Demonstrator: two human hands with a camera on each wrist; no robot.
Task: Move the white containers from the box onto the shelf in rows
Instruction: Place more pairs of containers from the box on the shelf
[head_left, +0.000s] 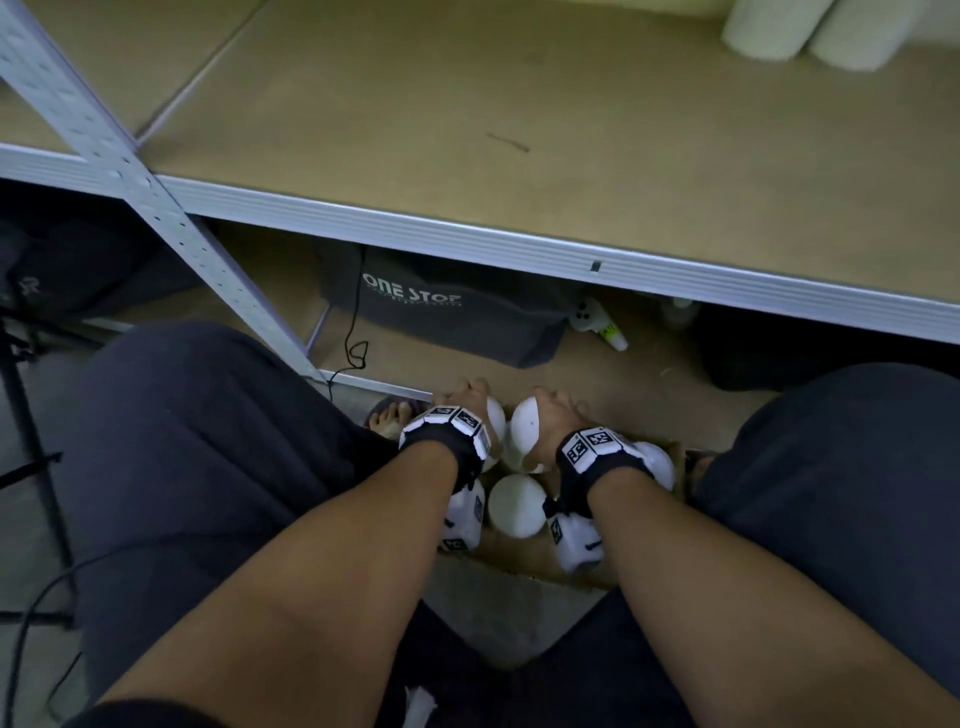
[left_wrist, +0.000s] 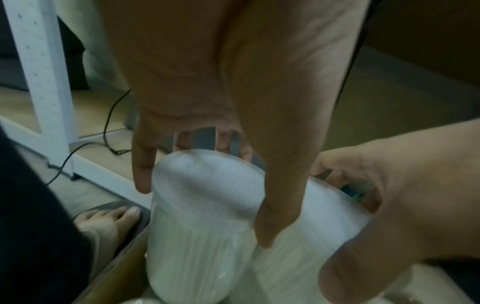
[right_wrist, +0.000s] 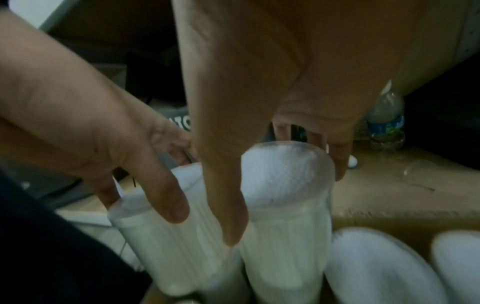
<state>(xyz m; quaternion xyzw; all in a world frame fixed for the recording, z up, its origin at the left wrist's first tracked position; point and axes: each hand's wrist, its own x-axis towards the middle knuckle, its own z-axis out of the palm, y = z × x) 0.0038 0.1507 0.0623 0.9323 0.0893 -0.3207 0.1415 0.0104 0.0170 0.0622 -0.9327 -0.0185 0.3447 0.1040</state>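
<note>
- Left hand (head_left: 470, 397) and right hand (head_left: 553, 405), seen from the head view: both reach down between the knees into the box (head_left: 670, 452) on the floor, each closed round the top of one white container.
- Left container (left_wrist: 202, 205): the thumb lies on one side of the cap and the fingers (left_wrist: 141, 174) curl over the far rim. Judged, this top grip suits a straight upward pull, since neighbouring containers leave no room for a side grasp.
- Right container (right_wrist: 285, 195): it is gripped the same way. Taking one container in each hand probably halves the trips to the shelf.
- Shelf (head_left: 519, 130): its brown board lies above and ahead, with two white containers (head_left: 810, 26) already standing at its far right, likely the start of a row.
- Only the head view shows the shelf and the stacking target.
- Only the wrist views show the finger wrap, the ribbed container walls, and the spare containers (right_wrist: 376, 267) still upright in the box.
- A water bottle (right_wrist: 387, 119) appears in the right wrist view alone.
</note>
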